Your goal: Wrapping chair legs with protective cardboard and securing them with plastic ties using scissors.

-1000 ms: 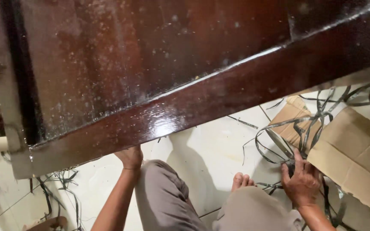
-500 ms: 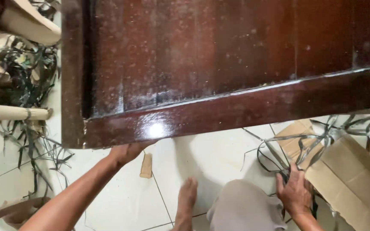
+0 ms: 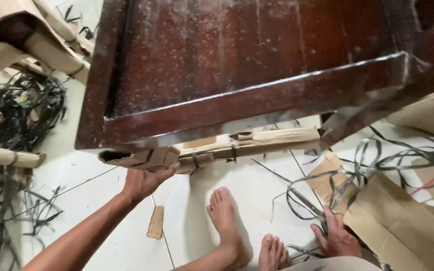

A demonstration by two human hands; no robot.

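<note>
From above: the left hand (image 3: 144, 181) now cups, palm up, the cardboard edge guard (image 3: 212, 149) under the dark wooden panel (image 3: 237, 75), newly exposed since a second ago. The right hand (image 3: 337, 238) stays clamped on black straps (image 3: 327, 190) beside cardboard (image 3: 403, 226).

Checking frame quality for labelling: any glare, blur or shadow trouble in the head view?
Head view: pale glare streak along the glossy dark red-brown wooden panel edge; its right corner is motion-smeared; left hand and black plastic straps stay sharp; soft shadow on the white tiled floor.
</note>
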